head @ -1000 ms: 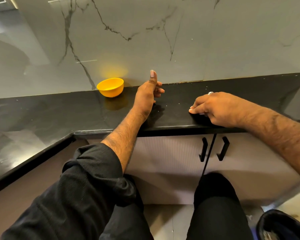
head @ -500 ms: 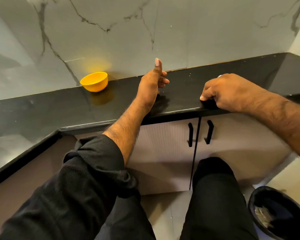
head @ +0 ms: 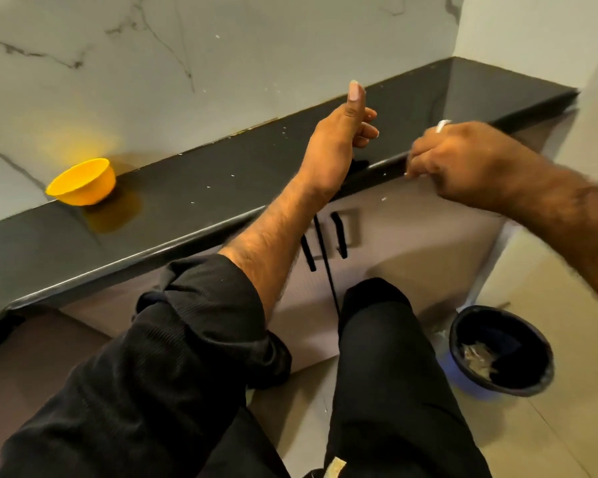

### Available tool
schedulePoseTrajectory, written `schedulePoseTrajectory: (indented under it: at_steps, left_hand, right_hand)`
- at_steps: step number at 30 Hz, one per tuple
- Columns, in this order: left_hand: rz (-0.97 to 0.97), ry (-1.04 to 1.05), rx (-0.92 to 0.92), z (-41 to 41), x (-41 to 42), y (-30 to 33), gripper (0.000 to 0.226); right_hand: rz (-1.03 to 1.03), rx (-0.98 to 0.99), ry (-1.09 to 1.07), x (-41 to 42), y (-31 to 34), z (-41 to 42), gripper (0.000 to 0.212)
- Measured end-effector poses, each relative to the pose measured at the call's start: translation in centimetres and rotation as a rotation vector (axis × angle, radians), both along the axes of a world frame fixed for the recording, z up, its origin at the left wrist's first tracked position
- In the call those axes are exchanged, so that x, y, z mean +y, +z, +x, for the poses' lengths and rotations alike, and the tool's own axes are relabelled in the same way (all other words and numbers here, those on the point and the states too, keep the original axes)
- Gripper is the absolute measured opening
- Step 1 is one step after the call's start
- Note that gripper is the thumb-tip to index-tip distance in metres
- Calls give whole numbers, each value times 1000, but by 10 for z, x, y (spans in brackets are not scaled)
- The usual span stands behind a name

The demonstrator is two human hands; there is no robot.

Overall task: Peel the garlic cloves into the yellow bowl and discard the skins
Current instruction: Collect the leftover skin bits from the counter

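Black polished counter (head: 221,181) runs under a grey marble-veined wall (head: 187,63); pale cabinet doors (head: 411,236) with black handles (head: 339,234) below. The view has swung right and down since half a second ago: the counter's far right end and the corner wall now show, and the floor bin is fully in frame.

Yellow bowl (head: 83,182) stands on the counter at far left against the wall, well apart from both hands, now farther left in frame. Contents not visible.

Left hand (head: 335,146) rests its edge on the counter's front lip as before, thumb upright, fingers (head: 368,131) curled in; whether they enclose anything cannot be told.

Right hand (head: 463,163), motion-blurred, has slid off the counter top to the front edge, fingers bunched downward; a pale ring (head: 442,125) shows. Whether they pinch skins cannot be told.

Small white flecks (head: 208,186) lie scattered on the counter, and one (head: 383,199) shows in front of the cabinet door.

Dark-lined bin (head: 501,350) sits on the tiled floor at near right, pale scraps (head: 477,357) inside. Black sleeve (head: 194,305) and trousers (head: 387,374) fill the foreground.
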State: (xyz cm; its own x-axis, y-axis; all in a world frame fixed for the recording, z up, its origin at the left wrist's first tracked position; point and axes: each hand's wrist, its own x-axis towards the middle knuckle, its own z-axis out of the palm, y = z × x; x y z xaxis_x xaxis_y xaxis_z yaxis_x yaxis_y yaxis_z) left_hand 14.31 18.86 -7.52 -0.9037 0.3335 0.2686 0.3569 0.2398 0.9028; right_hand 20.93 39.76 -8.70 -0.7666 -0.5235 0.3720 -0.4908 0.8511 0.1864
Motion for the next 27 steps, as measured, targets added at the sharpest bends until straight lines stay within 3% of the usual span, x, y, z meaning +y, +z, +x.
schedulePoseTrajectory:
  at_steps: [4,9,12,16,18,21,24,27]
  left_hand:
    - [21,-119,177,17,49,-27,60]
    - [-202,-280,514,43,120,-98,29]
    - [-341,-452,451,50,159,-161,30]
    - [-618,-504,132,43,197,-248,52]
    - [-769,-548,88,38,214,-284,56]
    - [-918,-610,85,34,233,-318,47]
    - [-977,-626,72,31,241,-340,38]
    - [-1016,-634,50,25,243,-355,38]
  right_hand:
    - [-75,-152,-274,60,-54,50,42]
    - [-243,-327,-496,116,-157,89,48]
    - [-440,-510,-698,145,-230,110,39]
    - [-591,-648,-910,154,-318,125,21]
    - [-676,-681,-980,153,-346,125,16]
    - [-752,-767,-1081,156,-375,116,21]
    - [-768,-990,-1100,160,-397,102,32]
    - [-760,-1046,-1163,173,-425,89,34]
